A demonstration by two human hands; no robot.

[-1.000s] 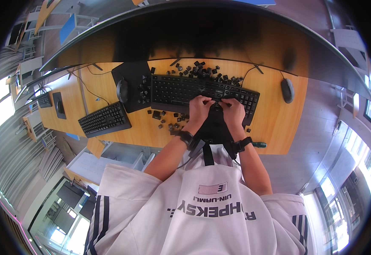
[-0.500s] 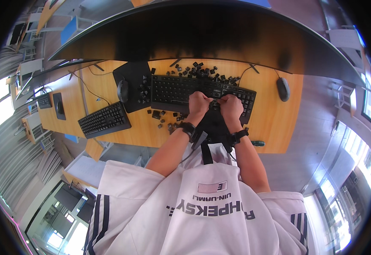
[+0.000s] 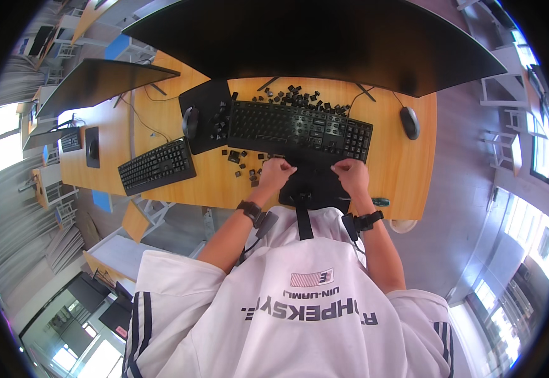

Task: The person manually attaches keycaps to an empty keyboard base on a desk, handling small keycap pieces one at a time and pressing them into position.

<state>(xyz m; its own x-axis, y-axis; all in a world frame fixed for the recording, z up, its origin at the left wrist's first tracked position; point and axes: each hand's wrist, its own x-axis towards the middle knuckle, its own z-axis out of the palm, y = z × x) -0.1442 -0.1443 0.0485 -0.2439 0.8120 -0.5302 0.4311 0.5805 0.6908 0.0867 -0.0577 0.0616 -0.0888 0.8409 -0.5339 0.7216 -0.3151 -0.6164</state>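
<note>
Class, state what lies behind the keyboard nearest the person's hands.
Loose black keycaps lie scattered on the wooden desk behind the keyboard, with two dark stand feet. The large monitor covers the desk farther back.

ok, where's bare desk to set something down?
Widest: right of the middle keyboard, between the right mouse and the green handle. Smaller: between the angled left keyboard and the front keycaps. Crowded: rear keycaps between middle keyboard and monitor, plus the right side of the mouse pad.

Keycaps (image 3: 301,98) behind keyboard (image 3: 296,129), mouse (image 3: 410,123) at right
</note>
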